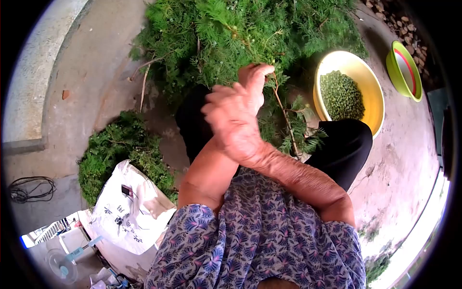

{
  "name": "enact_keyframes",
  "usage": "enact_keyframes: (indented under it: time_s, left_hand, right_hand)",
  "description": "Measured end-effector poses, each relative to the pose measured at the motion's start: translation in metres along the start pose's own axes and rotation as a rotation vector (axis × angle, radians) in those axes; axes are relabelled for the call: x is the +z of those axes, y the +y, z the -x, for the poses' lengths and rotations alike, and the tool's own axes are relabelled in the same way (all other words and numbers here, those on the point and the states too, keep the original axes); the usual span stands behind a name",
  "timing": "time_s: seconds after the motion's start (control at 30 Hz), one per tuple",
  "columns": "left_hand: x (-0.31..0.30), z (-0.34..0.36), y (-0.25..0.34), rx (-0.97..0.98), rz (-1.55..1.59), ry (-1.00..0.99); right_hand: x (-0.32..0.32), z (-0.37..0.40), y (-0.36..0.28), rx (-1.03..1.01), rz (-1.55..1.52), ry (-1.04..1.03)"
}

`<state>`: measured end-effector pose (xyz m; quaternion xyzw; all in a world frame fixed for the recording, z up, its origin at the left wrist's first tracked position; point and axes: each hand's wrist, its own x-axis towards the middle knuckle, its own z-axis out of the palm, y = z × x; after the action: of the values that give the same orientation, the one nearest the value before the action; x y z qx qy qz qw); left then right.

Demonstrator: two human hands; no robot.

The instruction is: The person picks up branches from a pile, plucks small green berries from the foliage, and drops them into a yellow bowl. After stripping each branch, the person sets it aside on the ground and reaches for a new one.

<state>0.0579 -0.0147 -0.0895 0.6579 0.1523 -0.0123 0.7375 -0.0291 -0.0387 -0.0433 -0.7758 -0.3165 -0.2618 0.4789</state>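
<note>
My forearms cross in front of my chest. My right hand lies over my left wrist, its fingers smeared by motion. Beyond it, my left hand shows in part, with fingers closed at the upper end of a thin conifer branch. The branch's brown stem slants down toward my lap and bears sparse green sprays. A big heap of conifer branches with small pale green cones lies just ahead. To the right stands a yellow basin, partly filled with small green cones.
A green basin with a red stripe inside stands farther right, near piled brown pieces. On the left are a smaller heap of greenery, a white sack, a coiled black cable and a fan.
</note>
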Motion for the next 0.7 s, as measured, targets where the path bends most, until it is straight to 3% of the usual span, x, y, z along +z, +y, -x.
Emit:
enact_keyframes:
  time_s: [0.03, 0.07, 0.1, 0.13, 0.17, 0.23, 0.3, 0.33, 0.47, 0.63, 0.7]
  left_hand:
    - [-0.002, -0.001, 0.014, -0.099, 0.007, 0.046]
    - [-0.005, 0.003, 0.027, -0.029, 0.008, 0.077]
    - [-0.011, -0.001, 0.045, -0.192, 0.046, -0.009]
    - [-0.01, -0.007, 0.041, -0.17, 0.156, 0.061]
    - [-0.007, -0.011, 0.041, -0.144, 0.264, 0.126]
    - [-0.01, -0.014, 0.042, -0.125, 0.281, 0.113]
    - [-0.008, -0.011, 0.044, -0.103, 0.284, 0.142]
    - [-0.008, -0.008, 0.047, -0.114, 0.236, 0.138]
    - [-0.012, 0.007, 0.041, 0.044, 0.239, 0.038]
    - [-0.021, 0.028, 0.041, 0.123, 0.141, -0.144]
    - [-0.027, 0.031, 0.035, 0.165, 0.083, -0.233]
  right_hand:
    - [-0.001, 0.007, 0.013, 0.051, -0.159, 0.074]
    - [-0.005, 0.01, 0.017, 0.235, -0.297, 0.14]
    - [-0.019, 0.008, 0.028, 0.017, 0.07, 0.181]
    - [-0.023, 0.013, 0.037, 0.004, 0.06, 0.237]
    - [-0.03, 0.023, 0.037, 0.149, 0.183, 0.204]
    - [-0.042, 0.026, 0.045, 0.294, 0.075, 0.23]
    - [-0.052, 0.025, 0.046, 0.73, -0.585, 0.323]
    - [-0.052, 0.024, 0.052, 0.757, -0.799, 0.45]
    - [-0.09, 0.004, 0.05, 1.003, -1.281, 0.558]
    - [-0.112, -0.008, 0.079, 0.934, -1.08, 0.577]
    - [-0.115, -0.011, 0.083, 1.076, -0.888, 0.36]
